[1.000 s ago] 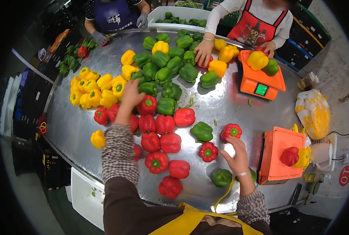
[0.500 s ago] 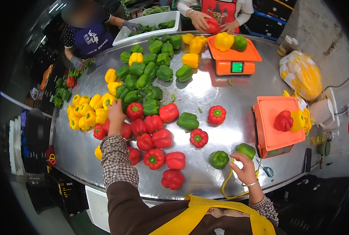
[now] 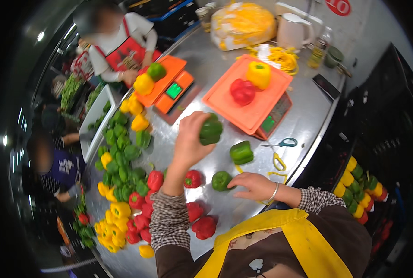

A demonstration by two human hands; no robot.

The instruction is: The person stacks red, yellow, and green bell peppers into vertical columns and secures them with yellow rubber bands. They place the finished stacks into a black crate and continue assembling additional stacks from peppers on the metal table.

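My left hand is wrapped round a green bell pepper, held up near the front of the orange scale. On that scale lie a red bell pepper and a yellow bell pepper. My right hand has its fingers stretched out, the tips at the side of another green bell pepper on the metal table. A further green bell pepper lies just beyond that hand. A yellow strip runs by my right wrist, partly hidden under it.
Scissors with blue and yellow handles lie right of the peppers. Red, green and yellow peppers spread over the left of the table. A second orange scale stands farther off, near a person in a red apron.
The view has swung to the right. My left hand has left the yellow and red peppers and now holds a green one. My right hand's fingers have come out of their pinch by the yellow strip.
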